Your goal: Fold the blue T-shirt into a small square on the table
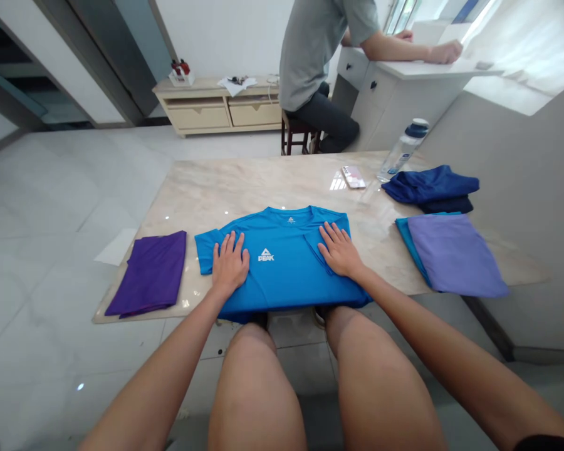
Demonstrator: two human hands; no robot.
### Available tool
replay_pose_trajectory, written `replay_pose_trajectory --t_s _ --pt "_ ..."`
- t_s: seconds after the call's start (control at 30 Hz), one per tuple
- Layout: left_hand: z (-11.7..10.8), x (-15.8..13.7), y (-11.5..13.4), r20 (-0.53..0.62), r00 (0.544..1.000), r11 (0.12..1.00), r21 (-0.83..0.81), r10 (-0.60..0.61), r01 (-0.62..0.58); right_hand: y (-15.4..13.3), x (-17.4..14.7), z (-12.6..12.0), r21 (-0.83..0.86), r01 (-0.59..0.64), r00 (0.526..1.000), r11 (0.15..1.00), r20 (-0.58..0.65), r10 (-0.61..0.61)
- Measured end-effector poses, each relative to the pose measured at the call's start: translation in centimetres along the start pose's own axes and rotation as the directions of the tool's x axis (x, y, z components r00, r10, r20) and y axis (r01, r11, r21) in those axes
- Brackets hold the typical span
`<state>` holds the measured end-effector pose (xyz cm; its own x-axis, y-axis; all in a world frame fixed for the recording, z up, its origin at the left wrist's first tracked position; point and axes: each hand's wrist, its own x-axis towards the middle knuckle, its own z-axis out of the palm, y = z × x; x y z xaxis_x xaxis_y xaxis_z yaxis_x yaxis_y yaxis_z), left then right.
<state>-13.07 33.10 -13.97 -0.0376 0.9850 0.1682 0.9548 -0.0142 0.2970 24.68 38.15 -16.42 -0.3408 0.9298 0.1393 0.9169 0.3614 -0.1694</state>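
A blue T-shirt with a white chest logo lies face up on the marble-patterned table, its collar away from me. Its lower part hangs over the near edge. My left hand rests flat on the shirt near the left sleeve, fingers spread. On the other side, my right hand lies flat with fingers apart over the right sleeve, which is folded inward onto the front. Neither hand grips the cloth.
Folded purple cloth lies at the table's left end. Toward the right are folded lavender cloth, dark blue cloth, a water bottle and a phone. Beyond, a person sits at a white desk.
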Motion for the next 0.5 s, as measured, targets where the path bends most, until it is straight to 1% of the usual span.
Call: replay_pose_trajectory --t_s 0.13,0.23,0.27,0.3,0.33,0.37,0.4,0.43,0.5 --pt "0.5 0.8 -0.5 -0.015 1.0 0.998 -0.054 -0.014 0.013 0.2 1.4 0.8 0.022 -0.001 1.0 1.0 -0.003 0.001" --pt "-0.3 0.3 -0.9 -0.048 0.998 0.994 -0.107 -0.034 0.029 0.4 1.6 0.6 0.09 0.03 0.999 0.995 0.025 -0.033" --pt "-0.8 0.0 -1.1 -0.058 0.997 0.992 -0.114 -0.053 0.046 0.6 1.3 0.4 0.123 0.041 0.999 0.992 0.004 -0.042" --pt "-1.5 -0.3 -1.4 -0.065 0.994 0.991 -0.109 -0.086 0.079 1.1 0.9 0.0 0.155 0.043 0.998 0.987 -0.045 -0.037" --pt "-2.2 -0.6 -1.8 -0.072 0.988 0.987 -0.092 -0.138 0.132 1.7 0.3 -0.3 0.183 0.034 0.993 0.982 -0.119 -0.012" --pt "-3.0 -0.9 -2.2 -0.077 0.975 0.977 -0.066 -0.209 0.204 2.5 -0.4 -0.6 0.21 0.011 0.977 0.978 -0.21 0.034" --pt "-3.8 -1.0 -2.6 -0.077 0.952 0.955 -0.042 -0.298 0.295 3.4 -1.3 -0.8 0.233 -0.017 0.95 0.972 -0.301 0.089" --pt "-4.5 -1.0 -3.1 -0.073 0.917 0.92 -0.023 -0.391 0.391 4.4 -2.2 -0.8 0.25 -0.037 0.917 0.968 -0.377 0.133" --pt "-5.6 -0.6 -4.1 -0.059 0.832 0.834 -0.003 -0.551 0.552 6.3 -4.1 -0.7 0.252 -0.045 0.87 0.967 -0.465 0.162"
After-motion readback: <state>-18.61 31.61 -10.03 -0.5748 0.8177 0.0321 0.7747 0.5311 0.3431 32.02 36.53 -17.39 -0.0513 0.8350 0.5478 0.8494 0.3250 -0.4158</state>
